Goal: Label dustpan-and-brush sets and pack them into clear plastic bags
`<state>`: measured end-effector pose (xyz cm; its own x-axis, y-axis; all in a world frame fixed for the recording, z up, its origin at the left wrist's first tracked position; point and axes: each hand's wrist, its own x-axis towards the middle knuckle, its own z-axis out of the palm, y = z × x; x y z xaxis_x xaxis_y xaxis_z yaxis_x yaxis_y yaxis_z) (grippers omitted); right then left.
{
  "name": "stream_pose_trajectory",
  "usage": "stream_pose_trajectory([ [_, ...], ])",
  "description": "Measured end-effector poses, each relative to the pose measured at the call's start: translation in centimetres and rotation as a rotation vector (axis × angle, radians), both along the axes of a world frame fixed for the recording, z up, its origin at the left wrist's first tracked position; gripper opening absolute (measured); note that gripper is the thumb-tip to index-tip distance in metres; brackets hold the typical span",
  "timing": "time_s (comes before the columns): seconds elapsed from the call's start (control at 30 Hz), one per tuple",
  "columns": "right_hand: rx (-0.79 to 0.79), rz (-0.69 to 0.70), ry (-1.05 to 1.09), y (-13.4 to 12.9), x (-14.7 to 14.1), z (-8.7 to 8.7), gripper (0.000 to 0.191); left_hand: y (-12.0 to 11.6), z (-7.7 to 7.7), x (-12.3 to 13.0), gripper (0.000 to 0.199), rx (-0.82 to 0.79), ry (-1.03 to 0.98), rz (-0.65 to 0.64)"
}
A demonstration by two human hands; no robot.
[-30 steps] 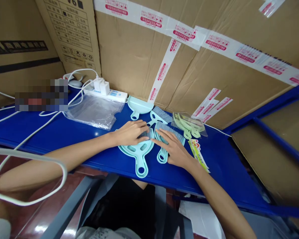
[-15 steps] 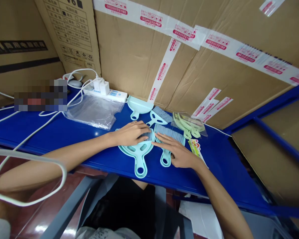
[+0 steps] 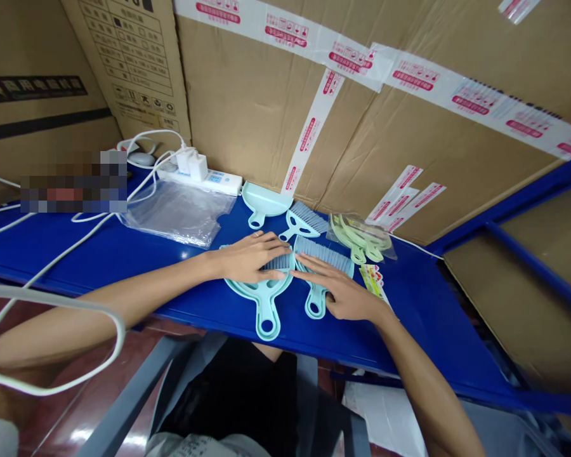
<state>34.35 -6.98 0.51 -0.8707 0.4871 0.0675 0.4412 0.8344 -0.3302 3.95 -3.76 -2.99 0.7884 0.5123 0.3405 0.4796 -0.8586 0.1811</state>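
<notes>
My left hand (image 3: pixel 252 257) lies palm down with fingers stretched over a light-blue hand brush with grey bristles, which rests in a dustpan; the brush handle (image 3: pixel 266 311) and pan handle point toward me. Beside it, my right hand (image 3: pixel 340 289) has its fingers extended across a second brush (image 3: pixel 330 254), also nested on a light-blue dustpan. Its fingertips reach the gap between the two sets. Behind them lie a loose dustpan (image 3: pixel 266 202) and a loose brush (image 3: pixel 307 220). My palms hide parts of both front sets.
Green brush-and-pan pieces in clear plastic (image 3: pixel 361 238) lie at the right, near a colourful card (image 3: pixel 374 281). Clear bags (image 3: pixel 181 212) and a power strip (image 3: pixel 223 182) with white cables are at the left. Cardboard (image 3: pixel 257 95) walls the back of the blue table (image 3: pixel 438 330).
My left thumb has stretched out to the right across the brush, and the left fingers have shifted slightly. My right hand stays about where it was.
</notes>
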Motion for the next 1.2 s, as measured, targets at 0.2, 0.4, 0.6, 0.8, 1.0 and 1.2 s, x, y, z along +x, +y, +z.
stream_pose_trajectory([
  [0.2, -0.071, 0.037, 0.011, 0.4, 0.6, 0.5, 0.114, -0.2, 0.2, 0.0, 0.068, -0.014, 0.041, 0.002],
  [0.4, -0.118, 0.022, 0.028, 0.6, 0.8, 0.6, 0.112, -0.1, 0.2, -0.1, 0.069, -0.047, 0.068, 0.001],
  [0.6, -0.129, -0.011, 0.034, 0.5, 0.8, 0.5, 0.111, -0.3, 0.4, -0.1, 0.069, -0.071, 0.094, 0.009],
  [0.8, -0.178, -0.027, 0.026, 0.8, 1.0, 0.1, 0.112, -0.3, 0.7, 0.0, 0.071, -0.090, 0.107, 0.013],
  [1.0, -0.197, -0.026, 0.050, 0.9, 1.0, -0.1, 0.114, -0.4, 0.9, 0.1, 0.068, -0.100, 0.128, 0.021],
  [1.2, -0.198, -0.026, 0.074, 1.0, 1.1, -0.2, 0.113, -0.5, 1.1, 0.1, 0.065, -0.115, 0.150, 0.026],
])
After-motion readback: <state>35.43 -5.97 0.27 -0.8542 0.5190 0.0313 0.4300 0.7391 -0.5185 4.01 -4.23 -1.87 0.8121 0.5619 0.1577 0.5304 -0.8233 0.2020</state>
